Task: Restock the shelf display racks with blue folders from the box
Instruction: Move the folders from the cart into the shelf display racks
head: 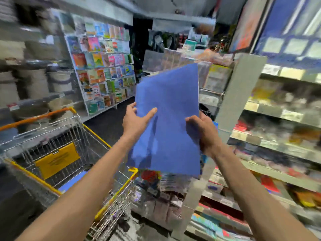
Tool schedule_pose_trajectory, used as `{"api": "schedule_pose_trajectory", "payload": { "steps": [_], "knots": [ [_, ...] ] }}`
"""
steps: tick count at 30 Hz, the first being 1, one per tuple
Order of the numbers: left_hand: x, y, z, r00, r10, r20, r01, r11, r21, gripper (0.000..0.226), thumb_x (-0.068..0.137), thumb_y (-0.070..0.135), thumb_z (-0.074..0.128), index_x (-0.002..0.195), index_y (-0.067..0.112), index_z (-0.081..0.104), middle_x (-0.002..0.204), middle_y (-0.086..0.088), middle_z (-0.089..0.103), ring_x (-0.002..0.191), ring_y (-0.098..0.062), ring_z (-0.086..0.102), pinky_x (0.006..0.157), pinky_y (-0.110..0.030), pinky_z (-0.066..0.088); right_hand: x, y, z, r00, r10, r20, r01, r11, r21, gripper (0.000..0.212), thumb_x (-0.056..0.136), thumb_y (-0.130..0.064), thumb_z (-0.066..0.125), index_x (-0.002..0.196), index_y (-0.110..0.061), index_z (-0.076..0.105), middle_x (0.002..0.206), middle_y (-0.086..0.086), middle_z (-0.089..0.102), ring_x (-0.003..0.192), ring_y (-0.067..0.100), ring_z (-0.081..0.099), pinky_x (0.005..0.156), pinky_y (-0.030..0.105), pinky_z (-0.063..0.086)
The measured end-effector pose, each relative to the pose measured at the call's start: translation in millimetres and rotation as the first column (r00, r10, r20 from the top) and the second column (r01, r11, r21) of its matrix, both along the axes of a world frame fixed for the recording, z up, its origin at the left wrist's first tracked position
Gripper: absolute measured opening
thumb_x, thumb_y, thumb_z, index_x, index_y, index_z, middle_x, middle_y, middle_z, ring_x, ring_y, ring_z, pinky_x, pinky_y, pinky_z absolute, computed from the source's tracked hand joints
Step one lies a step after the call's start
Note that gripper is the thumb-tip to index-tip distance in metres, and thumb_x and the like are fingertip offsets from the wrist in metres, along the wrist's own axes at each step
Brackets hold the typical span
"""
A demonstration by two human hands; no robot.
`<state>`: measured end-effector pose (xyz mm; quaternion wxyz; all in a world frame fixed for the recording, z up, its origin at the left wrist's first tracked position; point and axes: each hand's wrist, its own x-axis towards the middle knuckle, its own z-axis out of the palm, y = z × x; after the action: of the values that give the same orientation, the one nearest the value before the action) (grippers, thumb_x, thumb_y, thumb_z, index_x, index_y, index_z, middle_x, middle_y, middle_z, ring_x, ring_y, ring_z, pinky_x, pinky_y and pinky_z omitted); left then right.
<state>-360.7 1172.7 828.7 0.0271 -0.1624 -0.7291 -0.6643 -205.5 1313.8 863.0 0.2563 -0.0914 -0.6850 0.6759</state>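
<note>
Blue folder (166,105) is mid-air, between the cart (97,134) on the left and the shelves (271,145) on the right, so I'd say it's not racked yet. Left hand (135,120) pinches its left edge, thumb across the front. Right hand (203,133) is curled round the right edge.

We see a bright shop, but the picture is very smeary. The shelves (278,115) on the right shine white and blur into streaks. The blue folder (166,122) in the middle is clearer, with soft dark shadows. The edges look bent.
</note>
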Motion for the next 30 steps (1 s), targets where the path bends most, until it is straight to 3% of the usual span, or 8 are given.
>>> {"api": "schedule_pose_trajectory", "payload": {
  "steps": [2, 5, 8, 10, 15, 19, 24, 30],
  "knots": [
    [22, 28, 12, 1.000, -0.022, 0.000, 0.022, 1.000, 0.004, 0.088, 0.055, 0.073, 0.082, 0.120, 0.020, 0.053, 0.110, 0.008, 0.067, 0.102, -0.015, 0.066, 0.091, -0.033, 0.052, 42, 32, 13, 0.999, -0.003, -0.043, 0.001, 0.998, -0.056, 0.011, 0.081, -0.008, 0.059, 0.089, -0.013, 0.065, 0.072, 0.002, 0.068, 0.057, 0.015, 0.063, 0.053, 0.024, 0.052],
    [63, 79, 29, 0.987, -0.160, -0.006, 0.160, 0.984, 0.074, 0.066, 0.057, 0.063, 0.087, 0.101, 0.016, 0.071, 0.096, 0.007, 0.075, 0.085, -0.007, 0.071, 0.071, -0.019, 0.054, 111, 78, 29, 0.994, -0.078, -0.073, 0.070, 0.992, -0.103, 0.021, 0.090, 0.001, 0.050, 0.077, -0.010, 0.060, 0.064, 0.000, 0.066, 0.052, 0.013, 0.061, 0.051, 0.022, 0.050],
    [121, 147, 48, 0.937, -0.343, 0.058, 0.331, 0.931, 0.155, 0.042, 0.065, 0.049, 0.091, 0.089, 0.019, 0.075, 0.090, 0.003, 0.077, 0.067, 0.000, 0.070, 0.062, -0.020, 0.057, 194, 130, 46, 0.985, -0.147, -0.091, 0.143, 0.988, -0.054, 0.012, 0.090, -0.003, 0.055, 0.097, -0.006, 0.063, 0.077, 0.004, 0.071, 0.059, 0.018, 0.066, 0.054, 0.027, 0.054],
    [158, 191, 61, 0.898, -0.427, 0.106, 0.406, 0.897, 0.171, 0.028, 0.075, 0.032, 0.088, 0.090, 0.014, 0.073, 0.082, 0.003, 0.076, 0.056, 0.002, 0.067, 0.051, -0.017, 0.053, 246, 165, 58, 0.976, -0.194, -0.094, 0.194, 0.981, -0.012, 0.035, 0.082, -0.010, 0.064, 0.116, -0.002, 0.062, 0.095, 0.012, 0.073, 0.069, 0.025, 0.070, 0.058, 0.033, 0.056],
    [246, 286, 95, 0.813, -0.579, 0.062, 0.542, 0.791, 0.284, 0.029, 0.076, 0.022, 0.087, 0.099, 0.009, 0.075, 0.099, -0.008, 0.078, 0.074, -0.018, 0.073, 0.063, -0.032, 0.062, 351, 243, 87, 0.928, -0.359, -0.101, 0.357, 0.933, -0.045, 0.049, 0.081, -0.026, 0.076, 0.123, -0.006, 0.064, 0.110, 0.014, 0.074, 0.083, 0.030, 0.073, 0.066, 0.038, 0.058],
    [297, 351, 126, 0.817, -0.576, 0.022, 0.546, 0.785, 0.293, 0.038, 0.064, 0.029, 0.095, 0.091, 0.009, 0.077, 0.091, -0.008, 0.078, 0.081, -0.024, 0.075, 0.077, -0.047, 0.063, 408, 298, 115, 0.871, -0.467, -0.150, 0.438, 0.878, -0.192, 0.043, 0.099, -0.044, 0.052, 0.125, -0.014, 0.067, 0.117, 0.010, 0.072, 0.094, 0.028, 0.072, 0.073, 0.040, 0.060],
    [339, 424, 165, 0.822, -0.565, -0.069, 0.555, 0.769, 0.318, 0.040, 0.060, 0.032, 0.097, 0.089, 0.012, 0.077, 0.090, -0.005, 0.079, 0.084, -0.023, 0.075, 0.079, -0.046, 0.063, 452, 364, 146, 0.700, -0.660, -0.272, 0.659, 0.744, -0.111, 0.028, 0.101, -0.034, 0.056, 0.100, -0.008, 0.066, 0.098, 0.009, 0.074, 0.081, 0.026, 0.069, 0.070, 0.042, 0.058],
    [341, 487, 201, 0.796, -0.589, -0.139, 0.592, 0.711, 0.380, 0.029, 0.070, 0.028, 0.092, 0.088, 0.014, 0.075, 0.085, -0.003, 0.078, 0.072, -0.017, 0.073, 0.067, -0.033, 0.060, 480, 431, 199, 0.491, -0.743, -0.455, 0.820, 0.571, -0.047, 0.022, 0.103, -0.028, 0.053, 0.096, -0.009, 0.062, 0.090, 0.005, 0.071, 0.076, 0.016, 0.066, 0.073, 0.041, 0.058]
  ]
}}
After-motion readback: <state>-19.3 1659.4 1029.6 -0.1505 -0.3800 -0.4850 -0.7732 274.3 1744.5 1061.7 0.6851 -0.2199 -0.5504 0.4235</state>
